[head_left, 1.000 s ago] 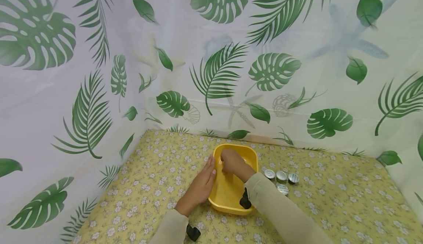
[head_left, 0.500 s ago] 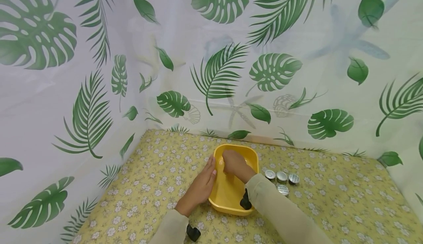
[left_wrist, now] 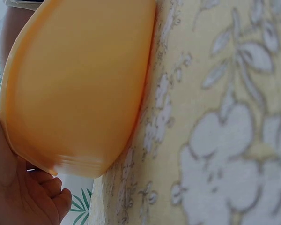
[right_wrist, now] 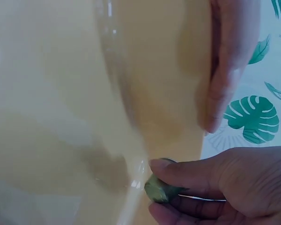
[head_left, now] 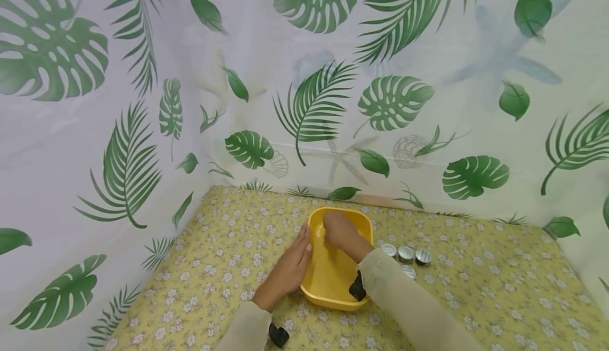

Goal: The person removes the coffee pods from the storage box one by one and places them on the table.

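A yellow rectangular tub [head_left: 333, 279] with rounded corners sits on the flowered cloth, its outer wall filling much of the left wrist view. My left hand [head_left: 285, 271] rests along the tub's left rim with its fingers extended. Inside the far half of the tub is my right hand [head_left: 342, 234], bent down near the left wall. The right wrist view shows that hand's thumb and fingers pinching a small, rounded greenish thing [right_wrist: 159, 189] close to the tub's inner wall. Its kind cannot be made out, as the fingers cover part of it.
Right of the tub stand several small round containers with silver tops [head_left: 405, 253], one partly behind the right sleeve [head_left: 399, 293]. A white curtain with green leaves [head_left: 314, 108] closes off the back and left. The yellow cloth [head_left: 228, 245] reaches the curtain's foot.
My right hand has shifted a little to the right inside the tub, away from the left wall. The left hand and the tub stay practically where they were.
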Tool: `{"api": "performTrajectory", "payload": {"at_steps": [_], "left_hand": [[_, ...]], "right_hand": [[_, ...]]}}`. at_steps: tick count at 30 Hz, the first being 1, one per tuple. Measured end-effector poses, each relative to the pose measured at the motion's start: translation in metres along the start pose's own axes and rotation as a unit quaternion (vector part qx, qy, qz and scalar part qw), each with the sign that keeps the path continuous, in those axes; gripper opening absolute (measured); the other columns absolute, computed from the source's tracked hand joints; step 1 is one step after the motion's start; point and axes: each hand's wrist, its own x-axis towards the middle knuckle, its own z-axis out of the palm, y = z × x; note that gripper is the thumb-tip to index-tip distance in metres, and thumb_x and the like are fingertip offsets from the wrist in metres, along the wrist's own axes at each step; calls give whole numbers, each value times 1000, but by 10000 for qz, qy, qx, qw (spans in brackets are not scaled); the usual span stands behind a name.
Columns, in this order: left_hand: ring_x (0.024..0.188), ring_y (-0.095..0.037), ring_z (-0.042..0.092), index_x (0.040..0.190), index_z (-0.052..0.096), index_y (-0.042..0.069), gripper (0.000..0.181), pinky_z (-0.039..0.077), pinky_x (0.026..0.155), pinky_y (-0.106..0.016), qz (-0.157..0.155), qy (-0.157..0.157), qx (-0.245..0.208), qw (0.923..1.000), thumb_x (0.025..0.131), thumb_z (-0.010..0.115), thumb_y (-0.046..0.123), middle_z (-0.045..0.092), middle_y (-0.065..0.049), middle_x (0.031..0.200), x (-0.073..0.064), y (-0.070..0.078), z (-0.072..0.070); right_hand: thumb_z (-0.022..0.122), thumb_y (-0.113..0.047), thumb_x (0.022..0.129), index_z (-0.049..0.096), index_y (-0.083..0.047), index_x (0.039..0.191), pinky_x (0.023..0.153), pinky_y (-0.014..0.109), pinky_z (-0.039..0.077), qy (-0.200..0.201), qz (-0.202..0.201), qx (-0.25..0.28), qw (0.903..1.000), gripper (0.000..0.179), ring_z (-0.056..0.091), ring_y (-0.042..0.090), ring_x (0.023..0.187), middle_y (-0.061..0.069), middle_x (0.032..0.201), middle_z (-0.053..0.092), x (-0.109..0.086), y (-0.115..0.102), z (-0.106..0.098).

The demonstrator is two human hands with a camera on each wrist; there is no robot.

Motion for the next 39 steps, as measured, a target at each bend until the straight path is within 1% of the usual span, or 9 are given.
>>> {"api": "performTrajectory", "payload": {"at_steps": [3,7,10,17,23,26,29,32,39], "left_hand": [[155,-24,12,162,14,1,54,20,123,-49,21,18,24,10000,114,27,22,-1,-3,169,0,0,-1],[155,-25,12,161,14,1,54,19,123,-50,38,15,21,10000,114,26,23,-1,-3,169,-1,2,-2],[155,-24,11,162,13,3,54,19,123,-48,20,3,3,10000,114,25,25,-1,-2,168,-1,2,-3],[155,-22,11,162,14,4,55,19,123,-48,-56,-2,21,10000,114,25,28,0,-4,170,0,2,-5],[155,-20,9,163,10,6,56,18,124,-46,-102,-81,-18,9999,114,22,32,-4,1,168,-1,1,-4],[154,-20,9,163,9,7,57,18,123,-46,-105,-92,-22,9999,114,22,33,-4,2,168,-1,1,-2],[154,-22,11,163,10,7,57,19,123,-48,-88,-65,-4,9999,114,22,34,-4,1,168,-1,-1,0],[154,-23,11,163,9,6,57,19,123,-48,-78,-57,-4,10000,114,22,34,-4,1,168,-1,-1,1],[154,-22,12,163,10,6,56,19,123,-48,-95,-22,-22,10000,114,24,31,-3,1,168,-2,2,-1]], "right_hand": [[74,4,85,64,-1,86,65,33,53,54,-31,-30,10000,11,56,21,66,7,75,61,1,-1,-5],[76,2,86,66,1,92,72,36,57,12,72,42,10000,11,59,22,72,9,83,65,-1,-2,-10],[73,2,88,66,2,92,73,37,56,43,-12,152,9999,9,58,22,74,10,85,64,-6,-3,-15],[68,2,90,63,1,84,69,38,50,291,-394,160,9987,8,53,22,70,9,78,59,-18,-4,-31],[72,1,88,62,-4,74,60,32,41,521,-399,160,9977,18,46,19,63,4,68,54,-29,-5,-34],[78,0,84,69,-2,78,62,34,49,697,-365,97,9969,11,56,20,67,5,73,62,-36,-5,-36],[82,-2,82,74,-1,90,73,39,57,839,-320,74,9959,12,65,24,80,8,87,70,-44,-6,-38],[84,-2,80,75,-1,95,77,42,58,951,-294,188,9949,18,68,26,85,10,92,72,-51,-6,-39],[86,-1,78,74,-1,95,75,42,58,1280,-394,455,9899,21,68,25,85,8,92,72,-64,-4,-41]]}}
